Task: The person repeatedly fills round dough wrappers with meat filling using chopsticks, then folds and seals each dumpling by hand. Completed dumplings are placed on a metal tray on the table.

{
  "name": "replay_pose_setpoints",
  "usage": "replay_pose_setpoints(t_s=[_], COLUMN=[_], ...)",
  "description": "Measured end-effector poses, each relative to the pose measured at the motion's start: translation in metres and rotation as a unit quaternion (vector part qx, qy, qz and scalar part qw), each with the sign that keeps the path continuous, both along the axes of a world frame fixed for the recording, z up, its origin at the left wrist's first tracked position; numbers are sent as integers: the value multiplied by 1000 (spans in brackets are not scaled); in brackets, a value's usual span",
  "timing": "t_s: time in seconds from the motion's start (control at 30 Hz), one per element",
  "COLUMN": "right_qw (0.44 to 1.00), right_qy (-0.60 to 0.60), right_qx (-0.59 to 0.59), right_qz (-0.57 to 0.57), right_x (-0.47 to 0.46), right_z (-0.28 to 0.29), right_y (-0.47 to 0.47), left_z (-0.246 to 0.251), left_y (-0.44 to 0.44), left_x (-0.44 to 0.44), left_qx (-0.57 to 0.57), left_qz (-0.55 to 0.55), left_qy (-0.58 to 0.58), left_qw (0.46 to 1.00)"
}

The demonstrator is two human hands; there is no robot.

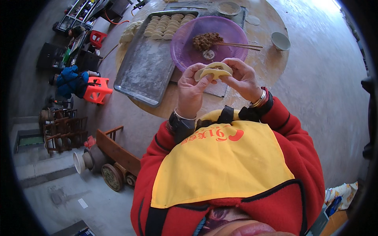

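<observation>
A half-folded dumpling (213, 75) is raised above the table's near side, its round wrapper bent over with some brown filling showing at the top. My left hand (190, 88) holds its left end, thumb pressed on the near face. At the right end, the fingers and thumb of my right hand (243, 81) pinch the wrapper's edge. Just beyond both hands stands a purple plastic basin (181, 50) with a mound of minced filling (206, 40). A pair of chopsticks (240, 45) rests in it, reaching past the right rim. Left of the basin lies a metal tray (138, 70) with rows of folded dumplings (165, 26) at its far end.
The round wooden table (267, 66) is dusted with flour. On it are a small bowl (280, 41), a bowl of flour (229, 8), a flat wrapper (252, 20) and pale dough pieces (130, 31). Leftward, a person in blue (71, 81) sits on a red stool (98, 90).
</observation>
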State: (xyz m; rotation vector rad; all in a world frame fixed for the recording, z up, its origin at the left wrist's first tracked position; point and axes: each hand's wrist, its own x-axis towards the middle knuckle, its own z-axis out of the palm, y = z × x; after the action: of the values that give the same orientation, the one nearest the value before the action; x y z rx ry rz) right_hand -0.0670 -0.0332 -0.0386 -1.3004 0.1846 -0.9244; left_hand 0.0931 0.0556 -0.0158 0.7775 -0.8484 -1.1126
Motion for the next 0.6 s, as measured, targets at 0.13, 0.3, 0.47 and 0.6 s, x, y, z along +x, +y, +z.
replay_pose_setpoints(t_s=[0.13,0.3,0.47,0.6], right_qw=[1000,987,953,940], right_qy=[-15,14,61,75], right_qx=[-1,-149,-257,-282], right_qz=[17,-64,-148,-176], right_x=[3,3,3,-1], right_z=[8,18,28,31], right_y=[-1,-5,-4,-6], left_z=[6,16,18,13], left_y=[2,7,8,6], left_x=[-3,-6,-9,-10], left_qx=[-19,-10,-34,-48], left_qz=[11,31,73,70], left_qy=[-2,-45,-102,-107], left_qw=[1000,998,992,991])
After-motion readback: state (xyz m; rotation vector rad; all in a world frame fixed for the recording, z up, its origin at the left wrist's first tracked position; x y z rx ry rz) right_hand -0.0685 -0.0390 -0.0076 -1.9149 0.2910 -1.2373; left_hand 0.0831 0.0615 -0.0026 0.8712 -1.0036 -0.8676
